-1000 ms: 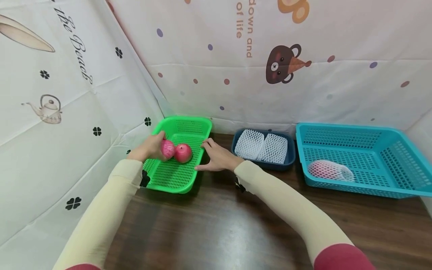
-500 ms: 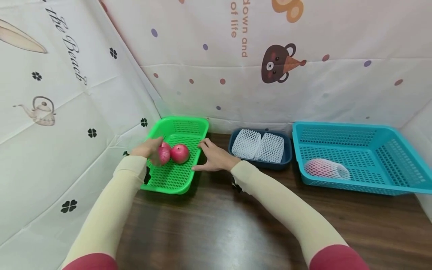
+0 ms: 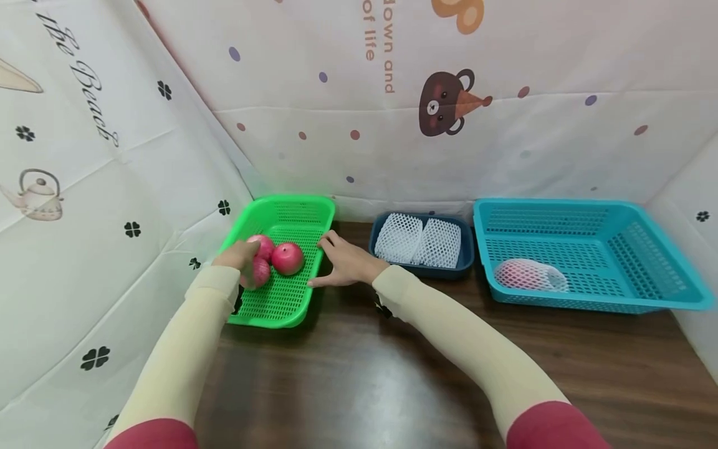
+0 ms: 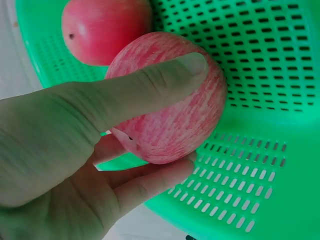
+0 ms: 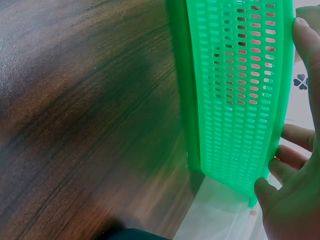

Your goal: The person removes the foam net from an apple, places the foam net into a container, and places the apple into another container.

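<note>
My left hand is inside the green basket, holding a striped pink-red apple. In the left wrist view its thumb lies across the apple, with fingers curled beneath. Past the thumb, a smoother red apple rests in the basket. The head view shows this held apple beside two others, a pink one behind and a red one to the right. My right hand touches the basket's right rim with fingers and thumb spread along it.
A dark blue tray holding two white foam net sleeves stands right of the green basket. Farther right, a turquoise basket contains a fruit in a foam net. White printed cloth hangs behind and at the left.
The left hand has moved the held apple toward the near left part of the green basket, so a third apple shows behind it. The right hand stays at the rim. The head view has shifted right.
</note>
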The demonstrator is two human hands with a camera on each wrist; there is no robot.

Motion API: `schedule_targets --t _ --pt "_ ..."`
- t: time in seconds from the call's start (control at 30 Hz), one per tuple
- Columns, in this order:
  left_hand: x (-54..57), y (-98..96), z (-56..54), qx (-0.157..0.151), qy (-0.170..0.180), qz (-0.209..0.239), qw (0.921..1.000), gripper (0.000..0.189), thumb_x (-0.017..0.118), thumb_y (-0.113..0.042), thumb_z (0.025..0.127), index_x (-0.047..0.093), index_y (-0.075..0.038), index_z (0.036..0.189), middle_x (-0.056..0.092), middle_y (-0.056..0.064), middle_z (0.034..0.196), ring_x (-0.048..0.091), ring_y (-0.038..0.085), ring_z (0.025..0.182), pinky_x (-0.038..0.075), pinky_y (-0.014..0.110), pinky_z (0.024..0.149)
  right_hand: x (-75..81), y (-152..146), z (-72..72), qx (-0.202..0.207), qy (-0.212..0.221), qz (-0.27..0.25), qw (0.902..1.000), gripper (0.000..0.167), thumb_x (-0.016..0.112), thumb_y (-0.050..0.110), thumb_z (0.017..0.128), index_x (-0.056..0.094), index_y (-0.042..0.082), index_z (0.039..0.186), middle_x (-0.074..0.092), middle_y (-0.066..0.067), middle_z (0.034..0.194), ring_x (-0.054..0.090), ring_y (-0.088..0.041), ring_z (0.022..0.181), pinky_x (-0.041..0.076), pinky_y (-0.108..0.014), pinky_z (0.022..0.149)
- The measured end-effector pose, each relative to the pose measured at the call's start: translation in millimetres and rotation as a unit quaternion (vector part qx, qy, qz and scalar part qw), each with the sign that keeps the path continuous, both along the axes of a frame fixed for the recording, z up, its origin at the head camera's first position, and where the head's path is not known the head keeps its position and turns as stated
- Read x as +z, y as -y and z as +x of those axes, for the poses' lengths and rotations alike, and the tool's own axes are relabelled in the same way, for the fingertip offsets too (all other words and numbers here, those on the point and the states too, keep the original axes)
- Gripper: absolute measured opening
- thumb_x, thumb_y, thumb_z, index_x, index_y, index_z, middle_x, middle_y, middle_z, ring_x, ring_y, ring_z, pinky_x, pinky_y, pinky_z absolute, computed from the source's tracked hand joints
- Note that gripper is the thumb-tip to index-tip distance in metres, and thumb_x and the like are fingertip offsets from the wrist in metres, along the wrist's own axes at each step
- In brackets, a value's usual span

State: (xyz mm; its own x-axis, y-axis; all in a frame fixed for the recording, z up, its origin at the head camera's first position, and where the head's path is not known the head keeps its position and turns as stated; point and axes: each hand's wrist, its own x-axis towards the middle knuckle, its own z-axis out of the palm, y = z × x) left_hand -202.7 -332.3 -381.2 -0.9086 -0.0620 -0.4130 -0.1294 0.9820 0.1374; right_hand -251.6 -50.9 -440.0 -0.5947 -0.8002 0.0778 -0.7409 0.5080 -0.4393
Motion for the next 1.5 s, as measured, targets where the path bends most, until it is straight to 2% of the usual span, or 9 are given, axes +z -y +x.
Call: schedule_targets --t 0.23,0.47,0.77,0.97,1.2,1.43,1.5 --pt "-1.3 9.0 -2.5 -0.01 -0.013 -0.016 0.9997 0.086 0.093 0.002 0.062 0.05 0.003 0.137 0.045 0.043 0.134 0.049 0.056 0.123 0.05 0.064 0.095 1.7 4.5 0.5 -0.003 -0.007 -0.005 1.0 0.101 0.062 0.08 0.081 0.041 0.009 0.15 0.031 -0.005 0.148 0.055 -0.013 0.103 0.053 -0.028 0.088" --pt "-4.4 12.0 -10.6 -0.032 -0.039 -0.029 0.9983 0.076 0.097 -0.002 0.059 0.058 0.004 0.124 0.049 0.042 0.129 0.05 0.056 0.122 0.05 0.063 0.096 5.6 4.0 -1.2 -0.002 -0.011 -0.005 0.9999 0.102 0.063 0.08 0.081 0.04 0.01 0.151 0.031 -0.004 0.149 0.055 -0.012 0.105 0.053 -0.028 0.091" --pt "-0.7 4.6 -10.2 -0.04 -0.029 -0.055 0.9973 0.074 0.097 -0.006 0.06 0.059 0.004 0.123 0.052 0.039 0.126 0.056 0.052 0.116 0.053 0.058 0.093 6.3 3.6 -1.3 -0.003 -0.014 0.006 0.9999 0.103 0.06 0.083 0.081 0.039 0.012 0.153 0.029 -0.005 0.151 0.055 -0.013 0.108 0.052 -0.028 0.092" --pt "0.1 4.0 -11.4 -0.044 -0.018 -0.036 0.9983 0.067 0.095 -0.007 0.066 0.059 0.005 0.122 0.053 0.04 0.127 0.054 0.052 0.119 0.052 0.058 0.095 5.8 1.5 -2.9 -0.005 -0.012 0.008 0.9999 0.101 0.062 0.08 0.082 0.04 0.011 0.152 0.03 -0.006 0.151 0.054 -0.015 0.109 0.054 -0.03 0.09" --pt "-4.2 4.1 -10.7 -0.047 -0.013 -0.023 0.9985 0.071 0.094 -0.006 0.069 0.057 0.005 0.129 0.051 0.041 0.133 0.05 0.055 0.125 0.049 0.06 0.098 1.9 0.4 -3.0 -0.006 -0.013 0.019 0.9997 0.102 0.06 0.082 0.082 0.039 0.012 0.153 0.03 -0.006 0.152 0.056 -0.015 0.11 0.053 -0.029 0.091" --pt "-11.7 11.4 -9.2 -0.05 -0.023 0.009 0.9985 0.056 0.094 -0.007 0.068 0.06 0.001 0.112 0.058 0.036 0.121 0.059 0.047 0.11 0.055 0.054 0.088 0.3 1.2 -1.6 -0.005 -0.016 0.025 0.9996 0.102 0.06 0.08 0.083 0.038 0.01 0.154 0.031 -0.007 0.152 0.055 -0.015 0.113 0.051 -0.029 0.095" --pt "-11.7 12.8 -7.8 -0.049 -0.024 0.008 0.9985 0.056 0.094 -0.009 0.069 0.06 0.001 0.113 0.059 0.035 0.12 0.059 0.047 0.11 0.055 0.056 0.088 -0.1 1.7 -1.1 -0.004 -0.018 0.028 0.9995 0.101 0.06 0.08 0.083 0.038 0.011 0.154 0.031 -0.007 0.152 0.054 -0.015 0.114 0.051 -0.029 0.096"
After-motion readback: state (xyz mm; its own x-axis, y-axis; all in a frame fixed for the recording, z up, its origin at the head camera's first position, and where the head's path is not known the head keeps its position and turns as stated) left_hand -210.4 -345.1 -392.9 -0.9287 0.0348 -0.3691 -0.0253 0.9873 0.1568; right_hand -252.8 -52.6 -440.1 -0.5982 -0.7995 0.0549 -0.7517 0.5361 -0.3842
